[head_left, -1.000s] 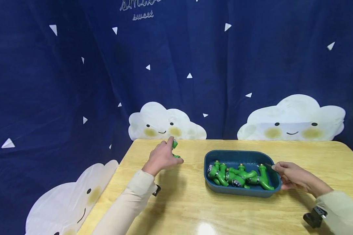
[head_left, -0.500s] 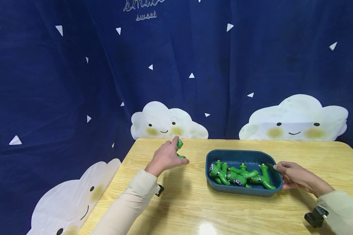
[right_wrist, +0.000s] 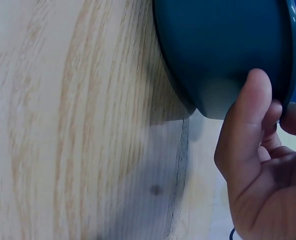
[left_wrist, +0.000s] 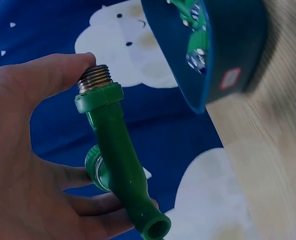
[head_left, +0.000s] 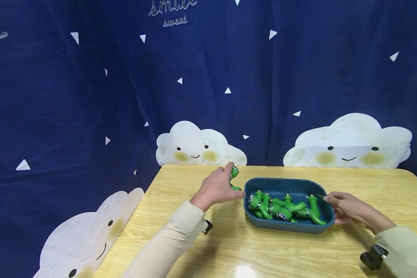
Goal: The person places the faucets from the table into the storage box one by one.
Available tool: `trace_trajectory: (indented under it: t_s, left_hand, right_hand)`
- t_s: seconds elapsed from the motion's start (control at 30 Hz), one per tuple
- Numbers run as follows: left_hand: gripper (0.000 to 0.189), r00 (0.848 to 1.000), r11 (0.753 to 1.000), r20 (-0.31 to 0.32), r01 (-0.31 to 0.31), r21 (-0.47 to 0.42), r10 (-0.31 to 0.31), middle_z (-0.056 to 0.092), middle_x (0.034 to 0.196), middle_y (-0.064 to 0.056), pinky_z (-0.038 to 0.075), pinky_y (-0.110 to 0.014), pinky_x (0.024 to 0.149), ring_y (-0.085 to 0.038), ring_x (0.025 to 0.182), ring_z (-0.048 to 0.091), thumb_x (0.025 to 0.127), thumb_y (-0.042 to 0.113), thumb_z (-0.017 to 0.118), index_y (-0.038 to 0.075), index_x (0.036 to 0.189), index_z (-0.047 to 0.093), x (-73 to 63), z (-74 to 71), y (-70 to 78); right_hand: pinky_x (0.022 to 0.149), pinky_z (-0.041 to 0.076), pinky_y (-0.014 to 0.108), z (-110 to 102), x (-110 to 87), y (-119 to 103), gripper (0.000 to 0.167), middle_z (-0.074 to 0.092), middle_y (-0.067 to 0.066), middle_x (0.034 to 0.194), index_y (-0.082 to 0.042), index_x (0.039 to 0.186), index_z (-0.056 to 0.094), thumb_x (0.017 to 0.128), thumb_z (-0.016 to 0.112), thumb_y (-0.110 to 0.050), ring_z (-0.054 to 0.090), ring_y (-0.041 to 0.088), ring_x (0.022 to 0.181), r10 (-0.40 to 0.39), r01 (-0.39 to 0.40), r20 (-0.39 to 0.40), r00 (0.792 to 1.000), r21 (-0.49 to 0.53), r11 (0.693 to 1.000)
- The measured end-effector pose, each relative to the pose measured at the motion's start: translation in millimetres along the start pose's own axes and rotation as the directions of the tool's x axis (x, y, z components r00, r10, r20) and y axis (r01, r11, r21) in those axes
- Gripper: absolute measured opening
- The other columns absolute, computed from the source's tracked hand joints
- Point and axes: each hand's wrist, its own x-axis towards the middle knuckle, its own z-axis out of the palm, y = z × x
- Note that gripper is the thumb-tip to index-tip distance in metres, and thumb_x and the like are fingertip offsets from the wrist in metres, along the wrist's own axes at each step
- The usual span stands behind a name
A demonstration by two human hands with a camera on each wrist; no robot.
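My left hand [head_left: 217, 187] holds a green tap [left_wrist: 118, 150] over the table, close to the left end of a dark blue plastic bin [head_left: 281, 227]. The thumb presses the tap's threaded brass end in the left wrist view, and the fingers reach round its knob side. In the head view the hand covers most of it. Several more green taps [head_left: 288, 207] with silvery knob ends lie jumbled inside the bin. At the bin's right end, my right hand [head_left: 351, 210] pinches the rim, its thumb against the outer wall [right_wrist: 223, 50] in the right wrist view.
A light wooden table [head_left: 264, 255] bears the bin. Behind it and on the left hangs a dark blue curtain [head_left: 201, 100] with white triangles and smiling clouds. Small black devices, such as the right wrist camera [head_left: 373, 256], are strapped at both wrists.
My left hand has moved right with the tap, up to the bin's left end. The right hand keeps its hold on the rim. The head view has shifted slightly.
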Motion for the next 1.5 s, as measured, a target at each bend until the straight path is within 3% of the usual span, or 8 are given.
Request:
trace_trajectory:
  t_s: [0.2, 0.43, 0.73, 0.97, 1.23, 1.5]
  left_hand:
    - [0.099, 0.999, 1.000, 0.027, -0.018, 0.002, 0.018, 0.061, 0.128, -0.011, 0.054, -0.037, 0.072, -0.024, 0.106, 0.064, 0.073, 0.059, 0.076, 0.020, 0.154, 0.032, 9.0, 3.5, 18.3]
    - [0.100, 0.998, 1.000, 0.063, -0.016, 0.002, 0.016, 0.057, 0.139, -0.010, 0.055, -0.040, 0.084, -0.025, 0.116, 0.063, 0.075, 0.058, 0.076, 0.022, 0.156, 0.030, 15.3, 7.8, 33.9]
    - [0.098, 0.996, 0.999, 0.083, -0.043, -0.005, 0.043, 0.059, 0.134, -0.007, 0.055, -0.035, 0.078, -0.021, 0.110, 0.064, 0.073, 0.062, 0.076, 0.025, 0.153, 0.032, 19.4, 9.5, 48.2]
    - [0.101, 0.995, 0.999, 0.097, -0.031, -0.014, 0.032, 0.056, 0.140, -0.008, 0.055, -0.037, 0.087, -0.022, 0.117, 0.062, 0.074, 0.061, 0.076, 0.024, 0.155, 0.030, 20.0, 9.3, 50.6]
    - [0.101, 0.994, 1.000, 0.113, -0.006, -0.010, 0.007, 0.056, 0.142, -0.007, 0.054, -0.037, 0.090, -0.022, 0.120, 0.061, 0.074, 0.062, 0.077, 0.024, 0.155, 0.030, 22.1, 15.9, 54.2]
    - [0.101, 0.987, 0.997, 0.159, -0.013, 0.082, 0.000, 0.054, 0.141, -0.004, 0.054, -0.035, 0.089, -0.022, 0.122, 0.059, 0.075, 0.063, 0.075, 0.023, 0.156, 0.029, 30.0, 27.3, 73.0]
  right_hand:
    - [0.060, 0.058, 0.026, -0.8, -1.1, 1.1, 0.026, 0.055, -0.004, 0.071, -0.008, 0.093, 0.049, 0.108, 0.036, -0.025, 0.063, 0.008, 0.062, 0.004, -0.004, -0.004, 1.000, 0.010, 1.000]
    - [0.060, 0.058, 0.027, -0.5, -1.6, 0.6, 0.026, 0.054, -0.003, 0.072, -0.007, 0.094, 0.049, 0.108, 0.035, -0.024, 0.063, 0.009, 0.062, 0.010, -0.010, -0.017, 1.000, -0.001, 1.000]
    - [0.059, 0.058, 0.027, 3.2, -0.4, -1.6, 0.027, 0.054, -0.001, 0.074, -0.005, 0.093, 0.049, 0.107, 0.036, -0.024, 0.063, 0.011, 0.063, 0.020, -0.021, -0.052, 0.998, -0.014, 1.000]
    - [0.058, 0.057, 0.027, 6.5, -0.7, -3.6, 0.027, 0.056, -0.001, 0.074, -0.005, 0.092, 0.049, 0.107, 0.035, -0.023, 0.064, 0.011, 0.063, 0.014, -0.015, -0.056, 0.998, -0.020, 1.000]
    - [0.058, 0.057, 0.026, 6.8, -0.5, -3.7, 0.026, 0.056, 0.000, 0.074, -0.004, 0.094, 0.049, 0.107, 0.035, -0.022, 0.063, 0.010, 0.061, 0.024, -0.025, -0.059, 0.998, -0.024, 0.999]
    - [0.058, 0.057, 0.027, 2.5, 0.6, -2.4, 0.028, 0.054, 0.002, 0.080, -0.003, 0.096, 0.050, 0.108, 0.035, -0.023, 0.062, 0.011, 0.064, 0.050, -0.056, -0.101, 0.994, -0.062, 0.996]
